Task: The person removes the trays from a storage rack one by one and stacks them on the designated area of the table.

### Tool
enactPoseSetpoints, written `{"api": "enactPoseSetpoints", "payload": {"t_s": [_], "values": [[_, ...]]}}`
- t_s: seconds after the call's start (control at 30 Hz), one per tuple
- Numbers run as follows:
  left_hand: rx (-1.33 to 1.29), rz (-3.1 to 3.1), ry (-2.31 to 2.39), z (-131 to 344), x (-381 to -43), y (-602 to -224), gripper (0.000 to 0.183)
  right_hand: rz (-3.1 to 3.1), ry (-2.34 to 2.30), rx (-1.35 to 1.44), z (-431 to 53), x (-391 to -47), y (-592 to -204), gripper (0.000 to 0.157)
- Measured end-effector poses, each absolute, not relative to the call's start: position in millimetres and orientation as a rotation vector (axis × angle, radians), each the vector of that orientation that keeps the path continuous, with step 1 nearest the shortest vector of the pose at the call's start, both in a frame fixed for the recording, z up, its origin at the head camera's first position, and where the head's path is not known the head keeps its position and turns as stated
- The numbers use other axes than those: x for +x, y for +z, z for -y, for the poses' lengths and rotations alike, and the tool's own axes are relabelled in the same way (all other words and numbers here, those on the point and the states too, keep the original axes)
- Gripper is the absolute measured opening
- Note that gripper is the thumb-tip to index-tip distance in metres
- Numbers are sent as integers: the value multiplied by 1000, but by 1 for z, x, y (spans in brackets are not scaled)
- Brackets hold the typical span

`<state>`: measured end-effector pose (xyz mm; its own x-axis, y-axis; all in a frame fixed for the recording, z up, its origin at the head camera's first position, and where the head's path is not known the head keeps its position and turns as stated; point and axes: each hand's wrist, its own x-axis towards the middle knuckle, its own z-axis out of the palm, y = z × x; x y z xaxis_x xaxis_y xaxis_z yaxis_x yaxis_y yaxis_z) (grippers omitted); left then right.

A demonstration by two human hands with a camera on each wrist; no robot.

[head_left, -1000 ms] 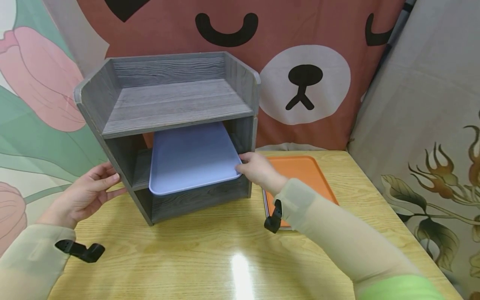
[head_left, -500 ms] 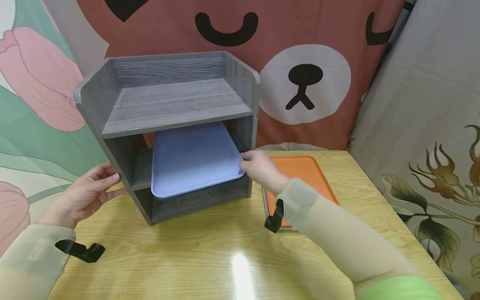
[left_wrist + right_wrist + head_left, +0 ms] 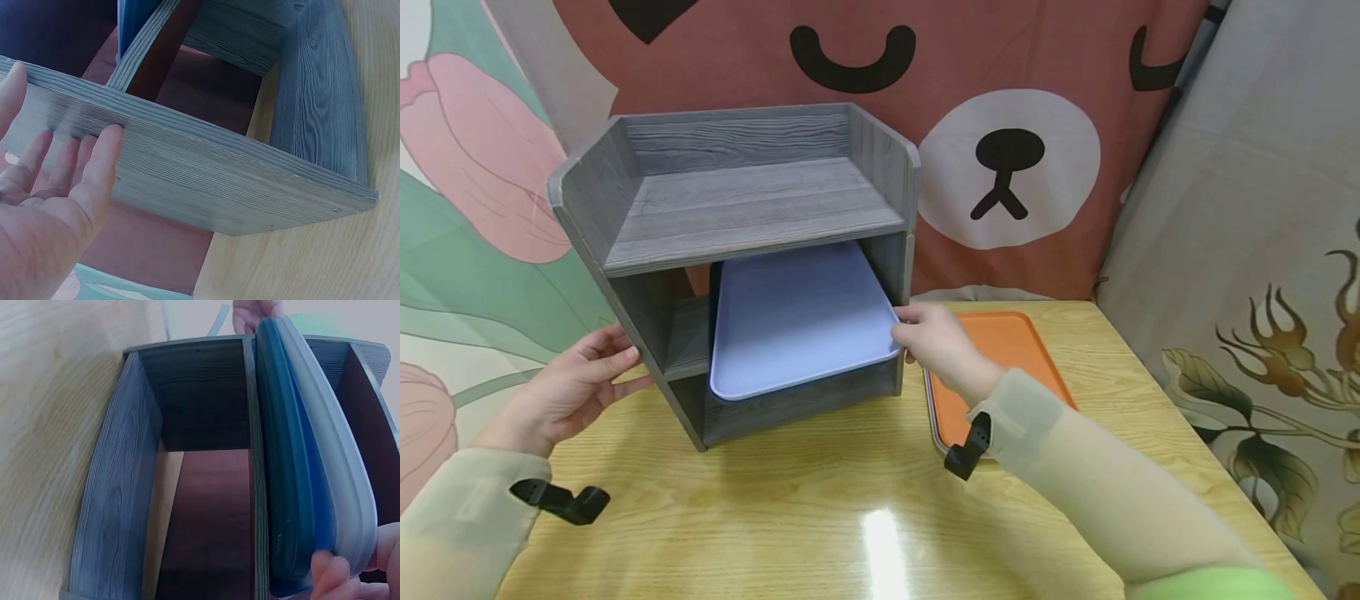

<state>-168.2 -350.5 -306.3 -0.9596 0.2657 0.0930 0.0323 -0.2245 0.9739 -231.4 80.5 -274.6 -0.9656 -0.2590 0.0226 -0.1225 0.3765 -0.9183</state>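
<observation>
My right hand (image 3: 938, 343) pinches the front right corner of a pale blue tray (image 3: 805, 317), thumb on top. The tray sits partly inside the middle level of a grey wooden shelf unit (image 3: 760, 196), its front jutting out. In the right wrist view a dark teal tray (image 3: 284, 456) lies under it, close over the shelf board; a wedge of space parts the two trays towards the held corner. My left hand (image 3: 583, 379) has its fingertips against the outside of the unit's left side panel (image 3: 206, 169), fingers extended.
An orange tray (image 3: 1011, 342) lies on the table (image 3: 790, 508) to the right of the unit, with a pale edge showing beneath it. A printed cloth (image 3: 865, 50) hangs right behind the unit, and another curtain (image 3: 1240, 250) borders the table's right side.
My right hand has drawn the pale blue tray to the right and slightly forward. A dark edge now shows along the tray's left side. The left hand stays in place.
</observation>
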Motion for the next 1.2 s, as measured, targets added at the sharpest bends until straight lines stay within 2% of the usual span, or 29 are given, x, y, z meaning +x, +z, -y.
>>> {"api": "enactPoseSetpoints", "payload": {"t_s": [0.33,0.53,1.2], "values": [[385,-1838,2324,350,-168,-307,41,-2050,-1966,-177,-85,-224,-276,53],[415,-1830,2320,351,-169,-308,42,-1960,-2003,-123,-87,-219,-276,62],[411,-1836,2318,351,-169,-307,42,-1854,-2031,-106,-89,-218,-278,68]]}}
